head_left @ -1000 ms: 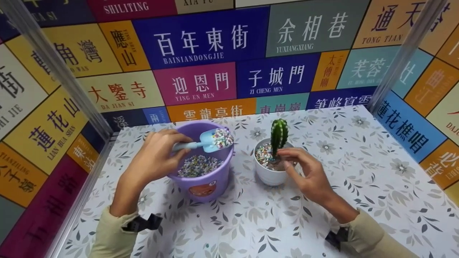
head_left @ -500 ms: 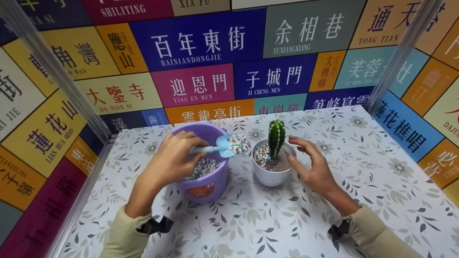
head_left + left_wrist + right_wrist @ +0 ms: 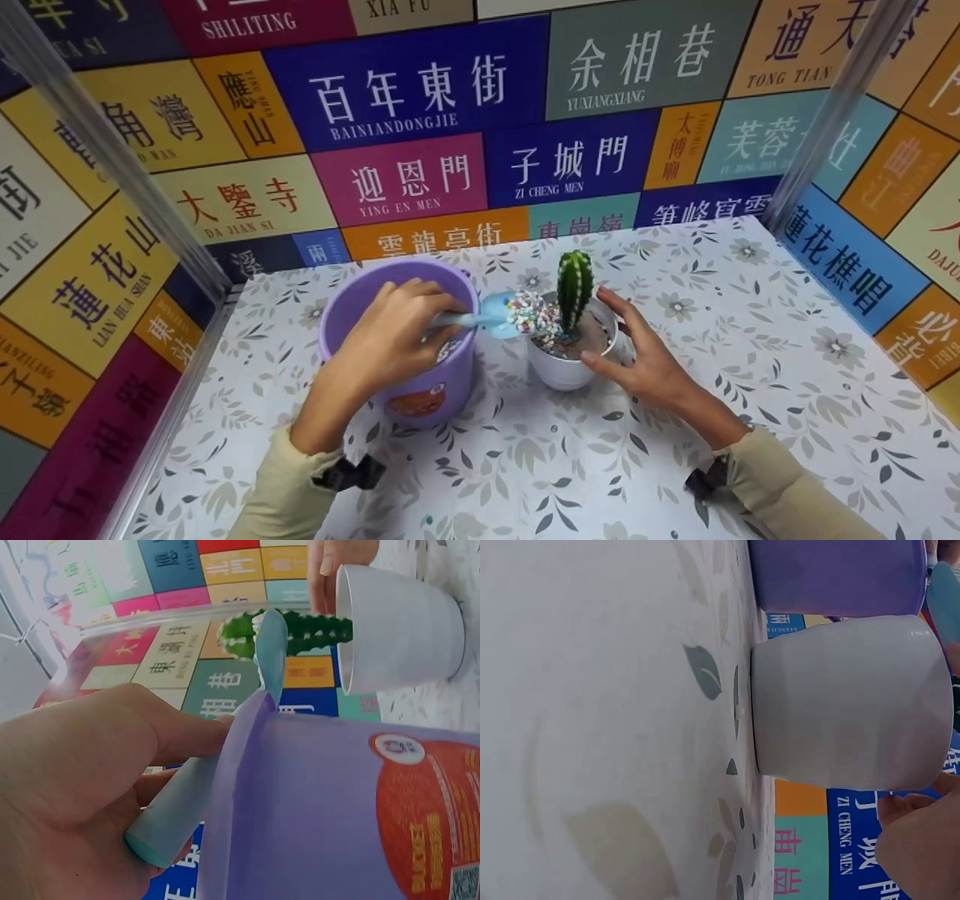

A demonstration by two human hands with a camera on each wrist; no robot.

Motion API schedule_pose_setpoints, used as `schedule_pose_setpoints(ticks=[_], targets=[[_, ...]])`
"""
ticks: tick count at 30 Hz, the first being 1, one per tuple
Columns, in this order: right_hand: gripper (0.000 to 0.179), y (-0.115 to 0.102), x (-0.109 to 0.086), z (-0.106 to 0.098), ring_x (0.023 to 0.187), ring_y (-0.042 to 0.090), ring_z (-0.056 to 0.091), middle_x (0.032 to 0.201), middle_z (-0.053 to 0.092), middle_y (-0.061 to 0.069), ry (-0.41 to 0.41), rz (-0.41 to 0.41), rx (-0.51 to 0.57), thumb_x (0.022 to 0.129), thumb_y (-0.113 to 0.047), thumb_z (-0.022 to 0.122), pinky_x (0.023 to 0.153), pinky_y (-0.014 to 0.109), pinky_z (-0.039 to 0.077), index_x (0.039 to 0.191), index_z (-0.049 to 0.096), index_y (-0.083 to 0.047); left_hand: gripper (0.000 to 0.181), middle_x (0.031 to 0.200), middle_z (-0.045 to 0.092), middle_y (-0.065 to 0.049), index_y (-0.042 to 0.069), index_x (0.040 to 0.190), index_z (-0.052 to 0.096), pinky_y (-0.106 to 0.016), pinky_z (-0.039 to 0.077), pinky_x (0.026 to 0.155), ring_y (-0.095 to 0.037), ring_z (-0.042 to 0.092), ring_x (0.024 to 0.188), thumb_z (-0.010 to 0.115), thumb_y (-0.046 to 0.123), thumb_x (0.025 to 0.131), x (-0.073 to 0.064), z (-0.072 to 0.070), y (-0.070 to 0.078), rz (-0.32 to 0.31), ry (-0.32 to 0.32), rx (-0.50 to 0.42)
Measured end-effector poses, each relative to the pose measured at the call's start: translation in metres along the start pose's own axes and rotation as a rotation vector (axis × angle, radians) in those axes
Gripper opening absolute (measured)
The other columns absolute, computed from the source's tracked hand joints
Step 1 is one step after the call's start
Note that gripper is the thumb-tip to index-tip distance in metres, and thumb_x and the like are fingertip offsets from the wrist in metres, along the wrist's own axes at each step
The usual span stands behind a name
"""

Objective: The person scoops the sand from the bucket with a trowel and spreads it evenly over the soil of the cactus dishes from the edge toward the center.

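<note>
My left hand holds the handle of a small light-blue shovel, reaching across the rim of the purple bucket. Multicoloured pebbles lie on the shovel's blade and at the left side of a white flowerpot. Upright in this pot stands a green cactus, with bare brown surface around its right side. Around the pot's right edge, my right hand has its thumb at the front and fingers farther back. In the left wrist view, the shovel handle lies under my thumb.
A table with a leaf-patterned cover bears the bucket and pot side by side. Behind it rises a wall of colourful sign panels. Metal posts stand at the corners.
My left hand has carried the loaded shovel rightward from over the bucket to the pot's left edge. My right hand moved off the cactus's base area and now grips the pot's right rim.
</note>
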State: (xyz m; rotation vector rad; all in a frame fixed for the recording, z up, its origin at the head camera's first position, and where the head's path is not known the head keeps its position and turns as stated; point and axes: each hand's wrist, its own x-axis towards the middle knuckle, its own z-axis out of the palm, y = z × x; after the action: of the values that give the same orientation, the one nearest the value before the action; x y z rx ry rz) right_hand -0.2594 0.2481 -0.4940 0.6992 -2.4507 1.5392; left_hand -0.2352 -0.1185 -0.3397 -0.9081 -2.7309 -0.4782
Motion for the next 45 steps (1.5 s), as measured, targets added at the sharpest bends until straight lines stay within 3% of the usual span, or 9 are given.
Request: schedule_pose_setpoints(ticks=[4, 8, 12, 21, 34, 45], targets=[[0.098, -0.001, -0.002, 0.001, 0.168, 0.039, 0.019, 0.181, 0.02, 0.011, -0.046, 0.032, -0.017, 0.097, -0.023, 0.081, 0.127, 0.073, 0.021, 0.174, 0.019, -0.021, 0.021, 0.116, 0.08, -0.001, 0.016, 0.119, 0.082, -0.042, 0.047, 0.088, -0.024, 0.069, 0.11, 0.078, 0.024, 0.1, 0.005, 0.001, 0.006, 0.013, -0.02, 0.007], [0.103, -0.003, -0.003, 0.002, 0.168, 0.037, 0.02, 0.181, 0.021, 0.006, -0.056, 0.06, -0.033, 0.094, -0.028, 0.085, 0.128, 0.072, 0.022, 0.174, 0.02, -0.021, 0.02, 0.117, 0.08, 0.0, 0.016, 0.118, 0.083, -0.044, 0.048, 0.09, -0.024, 0.069, 0.114, 0.077, 0.021, 0.1, 0.009, 0.002, 0.01, 0.035, -0.032, 0.029], [0.104, -0.004, -0.004, 0.002, 0.167, 0.038, 0.023, 0.18, 0.024, 0.009, -0.042, 0.061, -0.037, 0.093, -0.028, 0.087, 0.128, 0.071, 0.024, 0.173, 0.022, -0.017, 0.02, 0.118, 0.08, 0.0, 0.017, 0.118, 0.084, -0.045, 0.048, 0.092, -0.024, 0.069, 0.116, 0.076, 0.019, 0.099, 0.012, 0.003, 0.015, 0.033, -0.05, 0.047], [0.105, -0.007, -0.007, 0.007, 0.166, 0.034, 0.026, 0.179, 0.026, 0.008, 0.011, 0.079, -0.056, 0.09, -0.035, 0.089, 0.127, 0.068, 0.028, 0.172, 0.025, -0.023, 0.018, 0.115, 0.08, -0.002, 0.017, 0.116, 0.085, -0.044, 0.046, 0.091, -0.025, 0.069, 0.11, 0.076, 0.018, 0.1, 0.018, 0.001, 0.026, 0.008, -0.089, 0.116], [0.11, -0.014, -0.009, 0.018, 0.163, 0.037, 0.03, 0.174, 0.032, 0.011, 0.099, 0.085, -0.103, 0.084, -0.041, 0.094, 0.128, 0.067, 0.029, 0.17, 0.029, -0.019, 0.014, 0.104, 0.079, -0.006, 0.015, 0.104, 0.085, -0.046, 0.045, 0.087, -0.027, 0.068, 0.099, 0.075, 0.011, 0.095, 0.021, 0.005, 0.038, 0.014, -0.043, 0.219], [0.114, -0.019, -0.01, 0.018, 0.166, 0.036, 0.025, 0.178, 0.027, 0.012, 0.089, 0.062, -0.092, 0.086, -0.037, 0.093, 0.131, 0.067, 0.021, 0.173, 0.022, -0.02, 0.015, 0.106, 0.079, -0.009, 0.015, 0.106, 0.086, -0.046, 0.046, 0.087, -0.029, 0.069, 0.1, 0.077, 0.012, 0.094, 0.024, 0.006, 0.046, 0.005, -0.063, 0.288]])
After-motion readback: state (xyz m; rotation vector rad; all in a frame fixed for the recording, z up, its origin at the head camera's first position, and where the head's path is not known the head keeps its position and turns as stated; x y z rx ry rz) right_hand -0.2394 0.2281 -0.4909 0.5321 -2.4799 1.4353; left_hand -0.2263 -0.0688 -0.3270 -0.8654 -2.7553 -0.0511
